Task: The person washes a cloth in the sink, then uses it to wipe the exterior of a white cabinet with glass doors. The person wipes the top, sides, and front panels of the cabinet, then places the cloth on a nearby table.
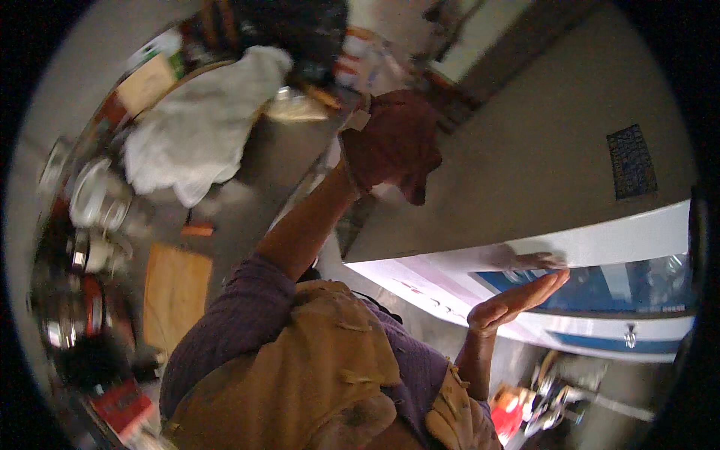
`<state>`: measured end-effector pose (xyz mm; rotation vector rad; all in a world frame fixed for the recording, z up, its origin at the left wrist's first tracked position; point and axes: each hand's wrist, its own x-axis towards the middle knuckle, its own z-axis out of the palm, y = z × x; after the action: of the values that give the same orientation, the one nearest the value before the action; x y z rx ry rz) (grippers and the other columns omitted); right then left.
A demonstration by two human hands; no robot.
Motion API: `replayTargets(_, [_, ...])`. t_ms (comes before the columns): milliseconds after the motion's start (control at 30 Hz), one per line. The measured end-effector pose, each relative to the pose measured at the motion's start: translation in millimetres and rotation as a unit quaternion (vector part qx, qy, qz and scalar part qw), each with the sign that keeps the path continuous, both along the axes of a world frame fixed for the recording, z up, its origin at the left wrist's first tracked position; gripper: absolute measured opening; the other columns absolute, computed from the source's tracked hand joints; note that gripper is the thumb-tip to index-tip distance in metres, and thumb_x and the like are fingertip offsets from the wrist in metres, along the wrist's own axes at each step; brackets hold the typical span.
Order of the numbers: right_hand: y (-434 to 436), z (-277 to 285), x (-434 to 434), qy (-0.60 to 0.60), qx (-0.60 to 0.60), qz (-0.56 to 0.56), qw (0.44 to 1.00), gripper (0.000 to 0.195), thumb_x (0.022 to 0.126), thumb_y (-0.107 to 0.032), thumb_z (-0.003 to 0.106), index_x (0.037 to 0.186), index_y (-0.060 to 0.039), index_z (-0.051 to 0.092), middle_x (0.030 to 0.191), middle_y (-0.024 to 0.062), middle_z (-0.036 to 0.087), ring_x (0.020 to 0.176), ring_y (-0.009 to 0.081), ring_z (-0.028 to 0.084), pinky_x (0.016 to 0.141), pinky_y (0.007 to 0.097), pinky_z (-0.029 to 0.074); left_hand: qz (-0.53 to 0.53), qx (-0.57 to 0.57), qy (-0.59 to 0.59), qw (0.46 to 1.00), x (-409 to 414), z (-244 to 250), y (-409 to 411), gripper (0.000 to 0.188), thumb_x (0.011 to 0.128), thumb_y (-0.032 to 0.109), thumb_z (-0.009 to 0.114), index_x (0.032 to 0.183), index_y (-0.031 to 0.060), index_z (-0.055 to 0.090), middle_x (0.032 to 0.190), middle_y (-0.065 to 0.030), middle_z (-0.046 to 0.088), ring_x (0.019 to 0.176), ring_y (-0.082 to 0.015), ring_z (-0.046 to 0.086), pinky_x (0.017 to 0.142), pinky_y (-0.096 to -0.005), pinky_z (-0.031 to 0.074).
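Observation:
A dark red cloth covering, perhaps a loose glove or rag, hides my left hand from the wrist on. That arm reaches forward, beside the broad grey side panel of a large cabinet-like appliance. I cannot see my left fingers or how they are bent. Bare and flattened, my right hand is raised before the appliance's white front, its fingers extended. A dark shadow or reflection of it shows on the white surface. Whether the fingertips touch is unclear. Blue glass-like panels are set in that front.
A white cloth drapes over something at the left. Below it are an orange object and a wooden board. Blurred clutter lines the left rim. A dark printed label marks the grey panel. A red item lies at lower right.

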<state>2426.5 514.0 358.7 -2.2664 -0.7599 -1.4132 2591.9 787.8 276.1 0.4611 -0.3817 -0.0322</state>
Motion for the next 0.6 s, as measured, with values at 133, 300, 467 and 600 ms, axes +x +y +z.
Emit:
replayTargets(133, [0, -23, -42, 0.081, 0.036, 0.152, 0.984, 0.073, 0.097, -0.052, 0.026, 0.146, 0.0026, 0.022, 0.15, 0.0256, 0.022, 0.14, 0.0398, 0.021, 0.112, 0.0533, 0.014, 0.042, -0.046, -0.037, 0.997, -105, 13, 38, 0.036, 0.086, 0.035, 0.059, 0.106, 0.0061, 0.061, 0.109, -0.0117, 0.059, 0.099, -0.0224, 0.055, 0.089, -0.037, 0.042])
replayTargets(300, [33, -35, -74, 0.191, 0.006, 0.313, 0.93, 0.075, 0.097, -0.056, 0.023, 0.146, -0.0003, 0.022, 0.151, 0.0239, 0.023, 0.14, 0.0395, 0.021, 0.113, 0.0523, 0.015, 0.166, -0.032, -0.067, 0.983, -259, 27, 82, 0.033, 0.086, 0.034, 0.06, 0.103, 0.0059, 0.062, 0.105, -0.011, 0.061, 0.095, -0.0204, 0.057, 0.086, -0.0341, 0.045])
replayTargets(467, [101, -17, -154, 0.213, -0.03, 0.465, 0.859, 0.072, 0.096, -0.05, 0.028, 0.144, 0.0041, 0.025, 0.149, 0.0241, 0.027, 0.138, 0.0388, 0.024, 0.113, 0.0486, 0.017, 0.261, -0.015, -0.082, 0.962, -400, 35, 112, 0.03, 0.087, 0.032, 0.06, 0.1, 0.0056, 0.064, 0.101, -0.0103, 0.063, 0.09, -0.0185, 0.059, 0.083, -0.0312, 0.047])
replayTargets(600, [128, -4, -188, 0.213, -0.073, 0.532, 0.816, 0.068, 0.096, -0.043, 0.034, 0.146, 0.0018, 0.023, 0.15, 0.0227, 0.026, 0.139, 0.0355, 0.023, 0.114, 0.0461, 0.016, 0.303, -0.005, -0.089, 0.949, -459, 43, 110, 0.028, 0.087, 0.031, 0.061, 0.098, 0.0054, 0.065, 0.098, -0.0097, 0.065, 0.087, -0.0169, 0.06, 0.08, -0.0289, 0.049])
